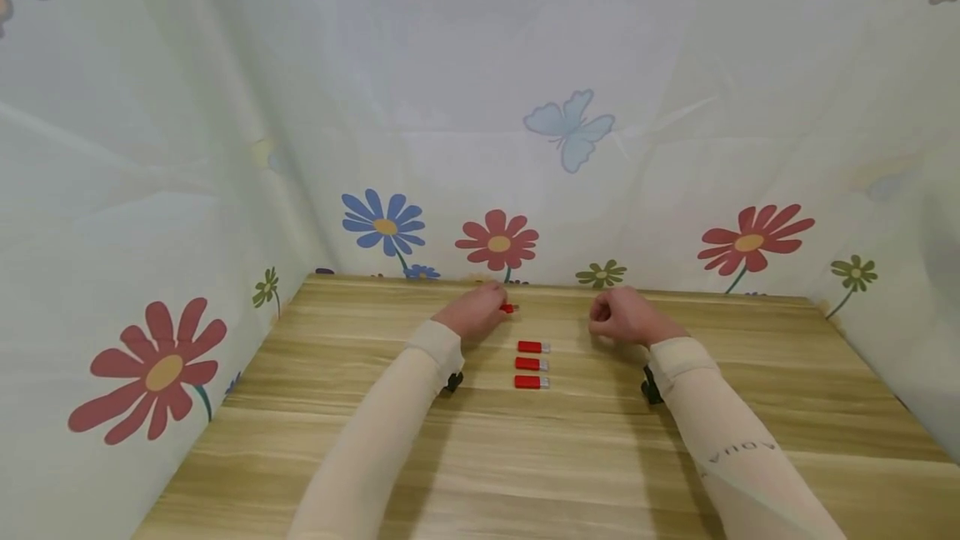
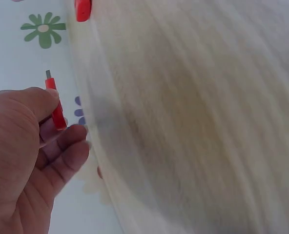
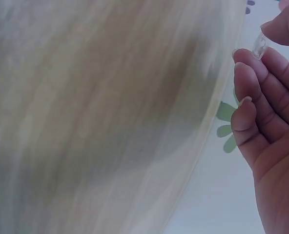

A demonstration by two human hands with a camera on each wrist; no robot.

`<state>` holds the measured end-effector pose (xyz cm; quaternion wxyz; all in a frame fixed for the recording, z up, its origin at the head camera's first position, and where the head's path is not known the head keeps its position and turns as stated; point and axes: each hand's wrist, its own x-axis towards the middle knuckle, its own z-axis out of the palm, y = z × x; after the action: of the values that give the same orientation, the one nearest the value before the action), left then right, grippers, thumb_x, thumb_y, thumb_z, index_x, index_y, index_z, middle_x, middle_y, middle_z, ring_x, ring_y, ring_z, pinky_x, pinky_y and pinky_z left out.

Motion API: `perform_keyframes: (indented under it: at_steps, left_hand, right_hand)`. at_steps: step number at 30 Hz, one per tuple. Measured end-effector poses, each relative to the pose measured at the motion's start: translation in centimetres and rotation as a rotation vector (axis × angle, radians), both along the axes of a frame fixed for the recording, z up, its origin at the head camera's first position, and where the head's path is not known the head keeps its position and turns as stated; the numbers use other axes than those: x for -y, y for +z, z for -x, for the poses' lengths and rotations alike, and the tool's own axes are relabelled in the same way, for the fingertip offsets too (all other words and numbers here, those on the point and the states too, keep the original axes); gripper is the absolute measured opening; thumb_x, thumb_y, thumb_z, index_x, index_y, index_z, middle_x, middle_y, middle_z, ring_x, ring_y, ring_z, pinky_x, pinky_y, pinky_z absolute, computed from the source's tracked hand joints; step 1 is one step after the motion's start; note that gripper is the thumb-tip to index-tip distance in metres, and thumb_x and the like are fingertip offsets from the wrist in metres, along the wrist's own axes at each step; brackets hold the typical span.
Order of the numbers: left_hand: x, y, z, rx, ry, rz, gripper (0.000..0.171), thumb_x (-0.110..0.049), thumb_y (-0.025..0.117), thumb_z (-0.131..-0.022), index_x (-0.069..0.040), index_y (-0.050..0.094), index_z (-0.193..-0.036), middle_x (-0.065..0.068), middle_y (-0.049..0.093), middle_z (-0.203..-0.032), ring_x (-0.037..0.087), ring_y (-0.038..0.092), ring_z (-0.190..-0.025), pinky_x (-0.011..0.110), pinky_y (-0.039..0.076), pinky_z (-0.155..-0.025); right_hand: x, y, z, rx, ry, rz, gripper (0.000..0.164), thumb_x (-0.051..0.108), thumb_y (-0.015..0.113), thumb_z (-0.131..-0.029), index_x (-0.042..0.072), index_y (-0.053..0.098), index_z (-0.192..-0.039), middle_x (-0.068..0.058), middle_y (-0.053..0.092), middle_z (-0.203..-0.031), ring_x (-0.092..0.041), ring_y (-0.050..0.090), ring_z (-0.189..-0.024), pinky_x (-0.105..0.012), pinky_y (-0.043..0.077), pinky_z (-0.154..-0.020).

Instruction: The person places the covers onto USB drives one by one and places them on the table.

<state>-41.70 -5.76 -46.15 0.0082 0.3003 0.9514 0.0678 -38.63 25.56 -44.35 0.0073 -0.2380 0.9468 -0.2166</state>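
Note:
My left hand [image 1: 474,313] pinches a red USB stick [image 2: 55,105] between thumb and fingers, its narrow metal plug bare and pointing away from the palm. Over to the right, my right hand [image 1: 628,317] holds a small clear cap [image 3: 259,46] between thumb and fingertips. The two hands are apart, both above the far part of the table. Between the forearms lie three more red USB sticks, the far one [image 1: 533,347], the middle one [image 1: 532,364] and the near one [image 1: 532,382], in a column with their pale ends to the right.
The wood-grain table [image 1: 480,473] reaches back to a white curtain [image 1: 465,65] printed with flowers and a butterfly. The curtain also hangs along the left and right sides. A dark wrist device [image 1: 651,387] sits under the right cuff, another [image 1: 453,381] at the left cuff.

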Motion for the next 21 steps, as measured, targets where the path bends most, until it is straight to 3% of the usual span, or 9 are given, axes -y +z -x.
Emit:
perform_keyframes:
  at_steps: [7,13,17,21]
  left_hand:
    - [0.7,1.1,-1.0,-0.044,-0.053,0.023,0.028,-0.027,0.06,-0.104,-0.008,0.061,-0.124,0.006,0.062,-0.12,0.018,0.063,-0.102,0.031,0.055,-0.099]
    - [0.9,1.5,-1.6,-0.087,-0.11,0.034,0.024,-0.025,0.067,-0.1,-0.007,0.064,-0.114,0.006,0.06,-0.108,0.017,0.058,-0.091,0.028,0.055,-0.088]
    - [0.8,2.1,-2.2,-0.085,-0.131,0.031,0.019,-0.024,0.07,-0.098,-0.009,0.066,-0.107,0.003,0.06,-0.099,0.016,0.056,-0.085,0.025,0.053,-0.081]
    - [0.6,2.9,-3.3,-0.064,-0.138,0.014,0.022,-0.024,0.073,-0.095,-0.01,0.069,-0.112,0.001,0.063,-0.102,0.015,0.057,-0.087,0.024,0.055,-0.083]
  right_hand:
    - [0.3,0.7,-0.8,-0.025,0.02,0.02,0.004,0.012,0.072,-0.08,0.009,0.072,-0.082,0.001,0.07,-0.077,-0.009,0.061,-0.068,-0.028,0.053,-0.066]
    - [0.4,1.3,-1.5,-0.045,0.052,0.026,0.004,0.01,0.073,-0.079,0.008,0.073,-0.083,0.001,0.071,-0.077,-0.008,0.063,-0.07,-0.028,0.055,-0.067]
    - [0.8,1.8,-2.1,-0.051,0.074,0.025,0.005,0.009,0.074,-0.08,0.009,0.074,-0.084,0.002,0.071,-0.078,-0.007,0.064,-0.071,-0.027,0.056,-0.067]
    - [1.2,2.3,-2.9,-0.07,0.099,0.022,0.006,0.007,0.072,-0.08,0.011,0.074,-0.084,0.004,0.07,-0.078,-0.006,0.062,-0.069,-0.026,0.054,-0.066]
